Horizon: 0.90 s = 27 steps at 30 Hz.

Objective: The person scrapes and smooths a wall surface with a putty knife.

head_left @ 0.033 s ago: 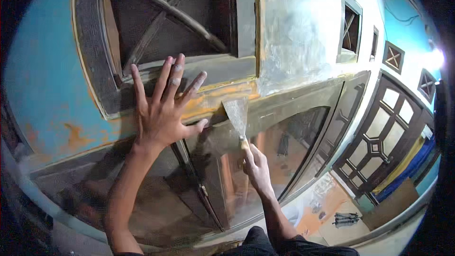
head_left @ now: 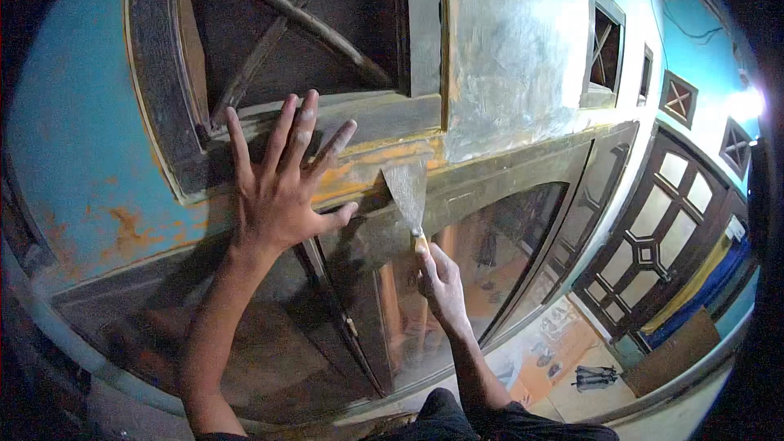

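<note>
My right hand grips the handle of a wide scraper. Its whitish, dusty blade points up, with the broad edge at a narrow wall strip where orange shows through worn paint. Fingers spread, my left hand lies against the wall and the lower rail of the upper window frame. Pale dust coats some of its fingertips. It holds nothing. Below the strip runs the dark wooden frame of a glazed lower window. Whether the blade touches the wall is hard to make out.
Blue wall with flaking orange spots is at the left. Grey-white patched wall is above right. Glass panes sit right behind my right hand. A dark panelled door, a brown board and a dark bundle are farther right.
The scraper blade has shifted very slightly up and left along the orange strip. My left hand stays in place.
</note>
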### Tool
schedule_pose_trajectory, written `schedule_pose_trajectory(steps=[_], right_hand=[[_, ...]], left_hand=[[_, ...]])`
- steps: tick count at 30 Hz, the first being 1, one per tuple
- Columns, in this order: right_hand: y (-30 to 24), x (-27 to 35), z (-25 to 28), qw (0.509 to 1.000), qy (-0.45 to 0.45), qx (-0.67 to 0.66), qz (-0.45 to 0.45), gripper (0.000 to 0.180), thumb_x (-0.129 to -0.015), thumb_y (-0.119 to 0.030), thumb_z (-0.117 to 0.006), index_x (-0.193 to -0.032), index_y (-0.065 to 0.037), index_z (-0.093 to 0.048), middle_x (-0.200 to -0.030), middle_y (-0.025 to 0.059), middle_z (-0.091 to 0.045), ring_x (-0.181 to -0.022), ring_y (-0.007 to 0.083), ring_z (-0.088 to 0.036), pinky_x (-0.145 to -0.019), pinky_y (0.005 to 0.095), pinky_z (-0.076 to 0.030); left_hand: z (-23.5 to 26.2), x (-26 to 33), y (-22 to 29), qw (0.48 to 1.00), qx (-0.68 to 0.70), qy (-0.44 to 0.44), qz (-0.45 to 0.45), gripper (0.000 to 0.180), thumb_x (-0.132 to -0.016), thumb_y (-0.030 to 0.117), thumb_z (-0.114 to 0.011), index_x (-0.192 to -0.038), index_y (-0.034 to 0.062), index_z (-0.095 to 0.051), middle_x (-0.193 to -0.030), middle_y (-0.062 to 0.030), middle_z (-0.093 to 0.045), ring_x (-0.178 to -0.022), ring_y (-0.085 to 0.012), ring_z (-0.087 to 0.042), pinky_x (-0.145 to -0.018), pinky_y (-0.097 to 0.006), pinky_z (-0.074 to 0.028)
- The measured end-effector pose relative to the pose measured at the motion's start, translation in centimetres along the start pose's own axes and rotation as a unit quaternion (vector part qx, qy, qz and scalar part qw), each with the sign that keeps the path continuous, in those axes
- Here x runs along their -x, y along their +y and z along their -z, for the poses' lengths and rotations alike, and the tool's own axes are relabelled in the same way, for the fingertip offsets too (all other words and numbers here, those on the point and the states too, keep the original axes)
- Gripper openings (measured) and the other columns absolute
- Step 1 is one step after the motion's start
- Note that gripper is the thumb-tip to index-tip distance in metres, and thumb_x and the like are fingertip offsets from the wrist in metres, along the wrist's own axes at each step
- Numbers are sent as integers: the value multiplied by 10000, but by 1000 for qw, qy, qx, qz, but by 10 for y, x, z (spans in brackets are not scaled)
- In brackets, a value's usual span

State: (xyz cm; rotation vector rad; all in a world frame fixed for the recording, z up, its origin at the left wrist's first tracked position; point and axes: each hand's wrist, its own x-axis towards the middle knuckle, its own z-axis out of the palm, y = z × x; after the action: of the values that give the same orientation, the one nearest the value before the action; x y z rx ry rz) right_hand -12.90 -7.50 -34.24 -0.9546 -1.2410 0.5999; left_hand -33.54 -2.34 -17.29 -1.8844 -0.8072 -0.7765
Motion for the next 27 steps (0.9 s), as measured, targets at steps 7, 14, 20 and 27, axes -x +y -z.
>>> schedule_pose_trajectory(steps=[7,14,20,27], right_hand=[[10,3,-1,999,21,-27,-7,318,-1000,-342,-502,-886,-59,-592,-644,-60,-427,-555,32,-388,-495,199,-306],[4,-21,32,997,72,25,23,332,-1002,-325,-495,-1021,-19,-620,-674,-50,-470,-559,18,-383,-481,189,-292],[22,-2,34,995,86,-50,-14,299,-1008,-312,-491,-1010,-36,-608,-678,-70,-438,-544,2,-355,-468,179,-272],[11,-6,25,995,94,-34,-10,340,-1016,-343,-466,-952,-40,-609,-679,-47,-480,-535,17,-389,-465,192,-296]], left_hand=[[-3,-1,3,1000,-5,-8,3,954,-597,599,-715,-1446,346,-362,-1544,-107,-252,-1430,-262,-226,-1087,-742,-54],[4,-1,1,999,-28,-18,5,950,-600,624,-701,-1443,338,-368,-1543,-103,-253,-1429,-268,-224,-1085,-744,-68],[1,-1,3,1000,-14,-18,4,941,-604,609,-703,-1441,334,-373,-1543,-98,-253,-1431,-269,-219,-1089,-742,-64],[0,-1,2,999,-31,-19,7,936,-618,636,-695,-1442,332,-372,-1545,-98,-251,-1434,-277,-211,-1090,-742,-47]])
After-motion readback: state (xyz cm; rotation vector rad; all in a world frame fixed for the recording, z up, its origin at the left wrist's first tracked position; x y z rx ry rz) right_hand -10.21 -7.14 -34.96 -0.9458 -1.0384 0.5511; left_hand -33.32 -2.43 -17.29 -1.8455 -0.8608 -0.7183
